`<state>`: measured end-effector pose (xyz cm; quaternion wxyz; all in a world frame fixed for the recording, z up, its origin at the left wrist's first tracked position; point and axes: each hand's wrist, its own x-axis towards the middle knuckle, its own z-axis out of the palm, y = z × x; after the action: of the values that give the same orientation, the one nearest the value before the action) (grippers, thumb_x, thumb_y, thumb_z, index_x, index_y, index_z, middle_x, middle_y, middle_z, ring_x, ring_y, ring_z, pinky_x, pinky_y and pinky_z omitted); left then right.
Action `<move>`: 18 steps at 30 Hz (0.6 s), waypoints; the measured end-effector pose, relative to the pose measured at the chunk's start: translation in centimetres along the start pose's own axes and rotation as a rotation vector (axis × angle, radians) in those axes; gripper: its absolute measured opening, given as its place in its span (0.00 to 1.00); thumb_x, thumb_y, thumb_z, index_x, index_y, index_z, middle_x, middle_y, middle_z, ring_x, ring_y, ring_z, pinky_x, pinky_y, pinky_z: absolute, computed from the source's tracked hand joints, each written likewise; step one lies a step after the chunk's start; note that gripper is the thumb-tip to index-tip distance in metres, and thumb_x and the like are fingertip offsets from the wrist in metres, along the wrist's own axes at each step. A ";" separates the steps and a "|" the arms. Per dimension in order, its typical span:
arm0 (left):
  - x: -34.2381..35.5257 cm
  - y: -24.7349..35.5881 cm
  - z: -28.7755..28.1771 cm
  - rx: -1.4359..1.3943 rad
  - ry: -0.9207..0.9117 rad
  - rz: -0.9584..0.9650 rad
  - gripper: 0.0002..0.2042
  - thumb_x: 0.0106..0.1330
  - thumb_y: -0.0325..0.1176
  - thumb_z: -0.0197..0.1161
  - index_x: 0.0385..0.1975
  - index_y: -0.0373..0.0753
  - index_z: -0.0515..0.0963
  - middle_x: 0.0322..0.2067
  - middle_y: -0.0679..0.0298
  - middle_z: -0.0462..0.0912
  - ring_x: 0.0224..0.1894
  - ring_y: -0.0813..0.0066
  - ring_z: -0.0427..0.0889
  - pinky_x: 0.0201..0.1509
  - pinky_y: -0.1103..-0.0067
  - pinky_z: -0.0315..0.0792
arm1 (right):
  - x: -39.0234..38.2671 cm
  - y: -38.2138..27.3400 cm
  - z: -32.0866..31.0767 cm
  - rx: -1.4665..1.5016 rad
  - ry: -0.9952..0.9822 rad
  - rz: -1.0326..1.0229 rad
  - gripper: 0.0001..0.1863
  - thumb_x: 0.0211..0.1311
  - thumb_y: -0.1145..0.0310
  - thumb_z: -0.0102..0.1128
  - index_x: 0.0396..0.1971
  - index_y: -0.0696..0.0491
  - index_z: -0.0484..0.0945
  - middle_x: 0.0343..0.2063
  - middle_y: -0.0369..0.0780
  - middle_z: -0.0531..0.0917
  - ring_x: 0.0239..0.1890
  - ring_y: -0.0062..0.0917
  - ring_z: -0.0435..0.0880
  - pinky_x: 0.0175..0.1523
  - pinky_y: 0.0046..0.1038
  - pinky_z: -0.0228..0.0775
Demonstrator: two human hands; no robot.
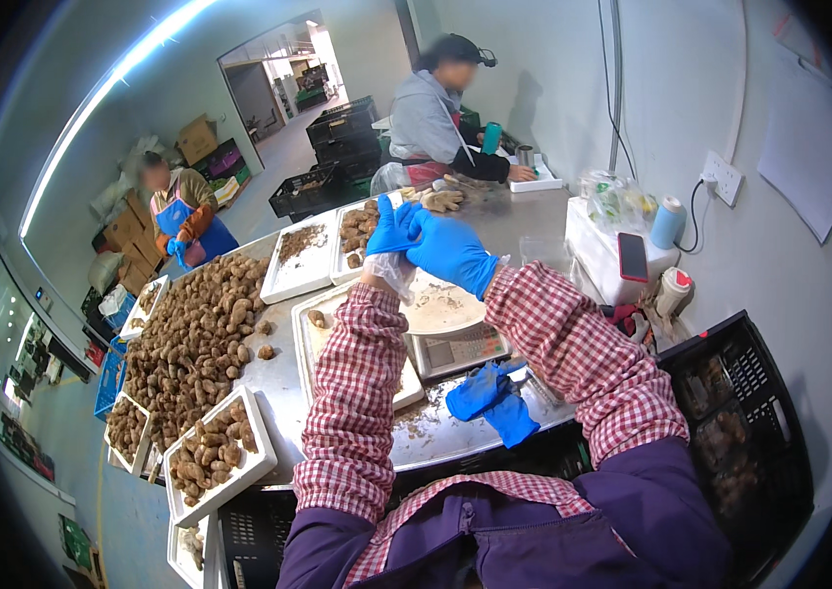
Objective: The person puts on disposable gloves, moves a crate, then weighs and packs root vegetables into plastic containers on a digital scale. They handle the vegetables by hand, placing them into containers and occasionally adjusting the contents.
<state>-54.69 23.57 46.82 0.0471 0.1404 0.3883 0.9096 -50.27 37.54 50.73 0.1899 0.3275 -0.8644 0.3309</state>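
My left hand and my right hand are raised together over the table, both in blue gloves. A clear plastic cuff shows at the left wrist. On the left hand at least one finger points up, so it looks open. The right fingers are closed at the left hand's fingers, seemingly pinching the glove there. Below them stands a weighing scale with a pale, dirt-specked pan. A white foam tray holding a brown tuber is partly hidden by my left sleeve. Spare blue gloves lie in front of the scale.
A big heap of brown tubers covers the table's left side, with filled foam trays around it. Black crates stand at right. A phone rests on a white foam box. Two other people work beyond the table.
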 end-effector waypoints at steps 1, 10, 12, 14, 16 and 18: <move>0.6 -0.4 0.1 -0.037 0.098 0.085 0.34 0.67 0.62 0.43 0.59 0.36 0.64 0.59 0.58 0.67 0.61 0.65 0.66 0.64 0.72 0.61 | -0.1 -0.3 0.2 0.013 0.148 -0.044 0.13 0.50 0.65 0.62 0.35 0.51 0.75 0.28 0.44 0.83 0.29 0.41 0.82 0.35 0.35 0.73; 5.2 -2.6 -7.5 -0.032 0.133 0.546 0.17 0.71 0.46 0.44 0.52 0.43 0.63 0.51 0.59 0.65 0.48 0.64 0.70 0.53 0.68 0.69 | 0.9 -2.3 5.2 -0.301 0.514 -0.530 0.08 0.53 0.72 0.57 0.35 0.53 0.73 0.22 0.45 0.78 0.24 0.37 0.79 0.24 0.33 0.70; 4.8 -2.0 -9.9 -0.019 0.148 0.361 0.27 0.70 0.50 0.45 0.64 0.47 0.51 0.63 0.52 0.52 0.61 0.59 0.62 0.58 0.65 0.67 | 0.1 -2.7 5.8 -0.373 0.479 -0.560 0.09 0.53 0.72 0.57 0.36 0.53 0.73 0.21 0.44 0.76 0.22 0.35 0.77 0.23 0.32 0.69; 4.5 -2.4 -10.9 0.039 0.234 0.485 0.33 0.66 0.52 0.51 0.67 0.46 0.50 0.66 0.49 0.52 0.65 0.57 0.59 0.58 0.61 0.68 | -0.7 -3.4 6.3 -0.492 0.388 -0.618 0.10 0.53 0.73 0.55 0.37 0.53 0.74 0.21 0.43 0.74 0.19 0.32 0.75 0.21 0.31 0.68; 4.2 -2.4 -10.9 -0.033 0.393 0.534 0.35 0.62 0.53 0.57 0.65 0.44 0.55 0.63 0.50 0.58 0.64 0.57 0.60 0.56 0.58 0.68 | -1.6 -3.8 6.6 -0.332 0.379 -0.637 0.11 0.54 0.75 0.54 0.39 0.54 0.74 0.22 0.43 0.74 0.20 0.32 0.75 0.23 0.31 0.69; 3.9 -1.2 -10.2 -0.391 0.380 0.329 0.35 0.59 0.54 0.61 0.63 0.41 0.61 0.60 0.52 0.65 0.61 0.58 0.64 0.58 0.57 0.67 | -2.2 -4.1 7.2 -0.123 0.361 -0.613 0.12 0.54 0.76 0.54 0.40 0.54 0.75 0.23 0.43 0.75 0.21 0.33 0.76 0.25 0.32 0.70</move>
<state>-61.41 18.13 40.09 -0.1480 0.0173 0.1799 0.9723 -46.68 31.21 46.28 0.4491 0.4956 -0.6971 0.2583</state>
